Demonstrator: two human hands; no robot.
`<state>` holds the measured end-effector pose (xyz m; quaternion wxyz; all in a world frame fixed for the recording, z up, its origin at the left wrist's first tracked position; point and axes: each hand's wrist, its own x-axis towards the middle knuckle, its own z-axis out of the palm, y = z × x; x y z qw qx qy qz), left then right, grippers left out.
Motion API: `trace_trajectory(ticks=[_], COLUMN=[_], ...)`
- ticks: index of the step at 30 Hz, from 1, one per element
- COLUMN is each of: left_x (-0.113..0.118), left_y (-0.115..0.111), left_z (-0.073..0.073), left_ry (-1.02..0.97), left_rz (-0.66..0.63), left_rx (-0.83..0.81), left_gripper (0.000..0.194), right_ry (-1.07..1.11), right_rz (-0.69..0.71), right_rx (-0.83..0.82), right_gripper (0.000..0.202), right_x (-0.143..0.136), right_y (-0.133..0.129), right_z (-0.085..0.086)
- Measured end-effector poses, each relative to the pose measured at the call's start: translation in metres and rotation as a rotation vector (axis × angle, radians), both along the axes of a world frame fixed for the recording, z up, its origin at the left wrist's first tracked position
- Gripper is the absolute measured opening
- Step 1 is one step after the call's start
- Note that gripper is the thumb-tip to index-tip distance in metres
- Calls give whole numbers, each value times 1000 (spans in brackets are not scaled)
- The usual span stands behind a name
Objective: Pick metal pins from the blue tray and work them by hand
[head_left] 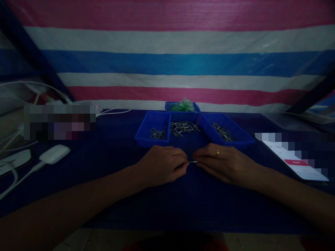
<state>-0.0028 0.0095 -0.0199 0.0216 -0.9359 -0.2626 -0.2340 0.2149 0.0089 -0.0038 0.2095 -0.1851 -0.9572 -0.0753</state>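
the thin metal piece (193, 161) spanned the gap between the left hand (162, 164) and the right hand (227, 163), above the desk (183, 205), probably held from both sides to keep it steady. each grip was pinched on an end, fingertips hiding the rest; whether it was one part or two, i couldn't tell. the left bin (156, 120), right bin (237, 130) and metal pile (183, 127) sat just beyond, seemingly for easy reach.
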Motion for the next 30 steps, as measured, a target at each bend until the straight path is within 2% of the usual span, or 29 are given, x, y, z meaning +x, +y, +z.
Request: trace_trajectory(ticks=[13, 21, 30], left_x=[0, -2, -4], left_y=[0, -3, 1], left_z=[0, -2, -1], left_ry=[5, 80, 94], left_rz=[12, 23, 25], left_rx=[53, 218, 182], left_gripper=[19, 25, 21], right_ry=[-18, -17, 14], right_rz=[-27, -60, -95], right_rx=[-21, -3, 17], right_gripper=[22, 23, 21], right_x=[0, -1, 0], right_y=[1, 2, 1], right_z=[-3, -2, -2])
